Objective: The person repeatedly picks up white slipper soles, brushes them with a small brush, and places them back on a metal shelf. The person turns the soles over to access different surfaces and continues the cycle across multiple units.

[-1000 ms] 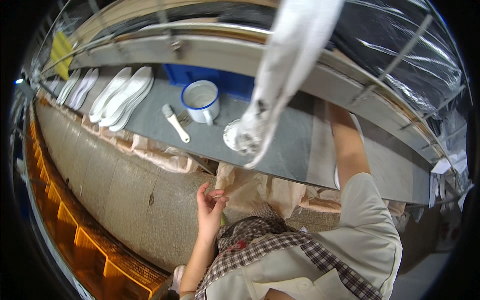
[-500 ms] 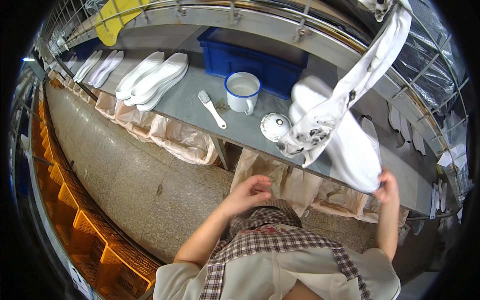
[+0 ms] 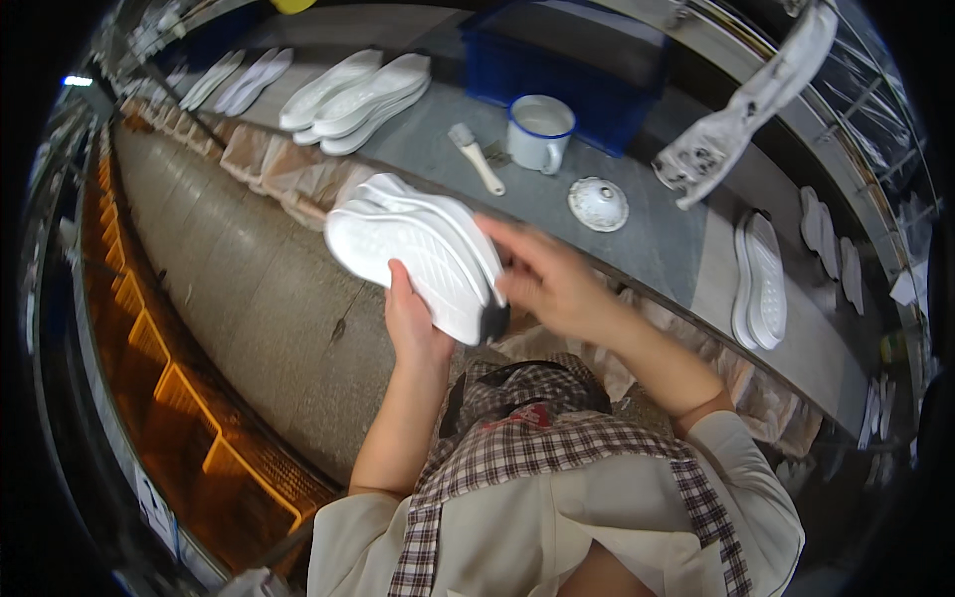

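Stacked white contoured shoe soles (image 3: 410, 257) shifted left. Left grip (image 3: 416, 323) clamped on them; right grip (image 3: 559, 284) alongside, cannot tell if clamped.

A stack of wht shoe soles (image 3: 408, 254), min. 2, is slanting btwn L thumb (image 3: 400, 277) & blurred R fingers (image 3: 512, 241). Front one's ridged face is showing, L thumb overlapping its edge; others are peeking out behind, twd R fingers. Blk end patch (image 3: 494, 323) is sitting just below R fingers.
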A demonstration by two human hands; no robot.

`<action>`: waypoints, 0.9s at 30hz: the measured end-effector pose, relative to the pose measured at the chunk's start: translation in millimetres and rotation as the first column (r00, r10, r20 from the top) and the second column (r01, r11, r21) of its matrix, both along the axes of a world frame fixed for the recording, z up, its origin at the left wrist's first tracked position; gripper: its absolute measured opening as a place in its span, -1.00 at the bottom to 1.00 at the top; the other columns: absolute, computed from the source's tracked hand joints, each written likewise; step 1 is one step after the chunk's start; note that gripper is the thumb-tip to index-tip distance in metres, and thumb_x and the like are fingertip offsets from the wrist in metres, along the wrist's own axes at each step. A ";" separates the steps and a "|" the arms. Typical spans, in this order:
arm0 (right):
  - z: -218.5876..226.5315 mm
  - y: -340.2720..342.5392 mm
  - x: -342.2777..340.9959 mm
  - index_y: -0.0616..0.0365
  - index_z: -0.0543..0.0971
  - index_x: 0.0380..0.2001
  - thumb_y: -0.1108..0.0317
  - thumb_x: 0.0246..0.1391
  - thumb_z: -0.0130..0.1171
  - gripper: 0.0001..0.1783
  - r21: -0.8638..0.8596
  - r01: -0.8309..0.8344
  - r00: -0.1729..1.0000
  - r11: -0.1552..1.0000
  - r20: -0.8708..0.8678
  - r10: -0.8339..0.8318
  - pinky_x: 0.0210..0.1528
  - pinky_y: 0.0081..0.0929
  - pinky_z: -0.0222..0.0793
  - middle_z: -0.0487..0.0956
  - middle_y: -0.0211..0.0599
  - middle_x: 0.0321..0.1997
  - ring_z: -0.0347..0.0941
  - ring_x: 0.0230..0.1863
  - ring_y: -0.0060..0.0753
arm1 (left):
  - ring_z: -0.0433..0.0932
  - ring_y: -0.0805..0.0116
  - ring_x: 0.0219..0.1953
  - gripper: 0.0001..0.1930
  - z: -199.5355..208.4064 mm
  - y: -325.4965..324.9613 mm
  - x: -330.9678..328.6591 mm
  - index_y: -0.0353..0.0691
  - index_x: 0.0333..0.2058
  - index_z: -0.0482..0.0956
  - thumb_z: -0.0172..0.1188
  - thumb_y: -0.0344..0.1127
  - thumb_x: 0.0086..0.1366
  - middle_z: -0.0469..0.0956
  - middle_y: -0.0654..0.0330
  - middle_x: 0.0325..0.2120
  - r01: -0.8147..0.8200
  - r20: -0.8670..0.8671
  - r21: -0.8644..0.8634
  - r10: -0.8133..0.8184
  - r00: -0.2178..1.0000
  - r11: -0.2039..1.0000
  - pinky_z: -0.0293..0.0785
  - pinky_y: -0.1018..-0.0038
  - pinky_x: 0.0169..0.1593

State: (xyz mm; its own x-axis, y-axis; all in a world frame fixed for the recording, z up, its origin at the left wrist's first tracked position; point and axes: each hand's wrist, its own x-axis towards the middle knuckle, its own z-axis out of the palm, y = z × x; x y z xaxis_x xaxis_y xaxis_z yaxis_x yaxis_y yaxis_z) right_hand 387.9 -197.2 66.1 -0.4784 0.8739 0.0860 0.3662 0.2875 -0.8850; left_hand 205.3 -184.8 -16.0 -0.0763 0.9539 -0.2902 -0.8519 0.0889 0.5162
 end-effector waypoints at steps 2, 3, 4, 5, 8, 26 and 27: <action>6.2 23.9 -23.3 0.10 0.33 0.21 0.06 0.22 0.02 -0.44 0.302 -0.004 0.999 0.953 -0.036 0.016 0.01 -0.45 0.25 0.32 -0.25 -0.11 0.29 -0.09 -0.38 | 0.48 0.15 0.00 -0.47 2.5 -3.1 -11.4 -0.29 0.13 0.29 -0.33 0.01 0.45 0.46 0.05 0.00 0.082 0.166 -0.020 -0.078 0.983 0.996 0.42 0.20 0.08; 7.0 29.5 -34.4 0.10 0.43 0.09 -0.02 0.20 0.03 -0.47 0.355 0.034 0.999 0.934 -0.033 -0.024 0.04 -0.40 0.27 0.38 -0.12 0.03 0.38 0.01 -0.25 | 0.55 0.21 -0.12 -0.54 4.8 -7.4 -17.7 -0.19 0.06 0.38 -0.30 -0.02 0.44 0.54 0.11 -0.12 0.160 0.284 -0.003 -0.153 0.946 0.987 0.52 0.23 -0.07; 6.9 34.3 -43.5 0.12 0.44 0.06 -0.02 0.19 0.04 -0.48 0.345 0.009 0.995 0.938 -0.093 0.024 0.07 -0.38 0.26 0.37 -0.10 0.06 0.36 0.05 -0.22 | 0.58 0.25 -0.20 -0.65 7.1 -10.5 -20.8 -0.14 -0.04 0.43 -0.20 -0.09 0.41 0.57 0.15 -0.20 0.159 0.409 -0.025 -0.135 0.903 0.987 0.57 0.25 -0.17; 5.5 37.6 -50.9 0.14 0.44 0.04 -0.03 0.19 0.04 -0.48 0.315 -0.012 0.987 0.949 -0.147 0.061 0.10 -0.37 0.25 0.37 -0.08 0.10 0.35 0.09 -0.19 | 0.51 0.19 -0.08 -0.57 9.4 -14.9 -25.1 -0.18 0.05 0.36 -0.30 -0.04 0.44 0.51 0.11 -0.09 0.259 0.533 0.134 -0.290 0.795 0.956 0.48 0.22 -0.03; -0.7 44.5 -66.9 0.19 0.46 -0.03 -0.05 0.17 0.06 -0.48 0.193 -0.075 0.952 0.978 -0.278 0.127 0.16 -0.32 0.23 0.39 -0.06 0.15 0.31 0.18 -0.13 | 0.56 0.27 -0.22 -0.64 14.3 -24.2 -28.0 -0.10 -0.07 0.41 -0.31 -0.09 0.43 0.55 0.19 -0.22 0.277 0.494 -0.111 -0.189 0.849 0.955 0.51 0.22 -0.21; 2.6 43.9 -60.3 0.21 0.39 0.06 0.06 0.18 0.11 -0.48 0.190 -0.165 0.930 0.968 -0.297 0.217 0.11 -0.43 0.30 0.30 -0.17 0.22 0.30 0.13 -0.41 | 0.47 0.15 -0.09 -0.65 23.8 -36.6 -26.0 -0.05 -0.06 0.46 -0.05 -0.03 0.29 0.52 0.16 -0.16 0.296 0.609 -0.013 -0.228 0.760 0.955 0.47 0.21 -0.07; 2.8 43.6 -58.5 0.21 0.38 0.07 0.07 0.18 0.11 -0.48 0.192 -0.169 0.929 0.967 -0.297 0.221 0.11 -0.43 0.30 0.30 -0.17 0.22 0.30 0.13 -0.41 | 0.47 0.15 -0.08 -0.64 23.6 -35.9 -26.4 -0.06 -0.06 0.46 -0.05 -0.03 0.28 0.52 0.15 -0.15 0.296 0.588 0.003 -0.241 0.772 0.955 0.47 0.20 -0.06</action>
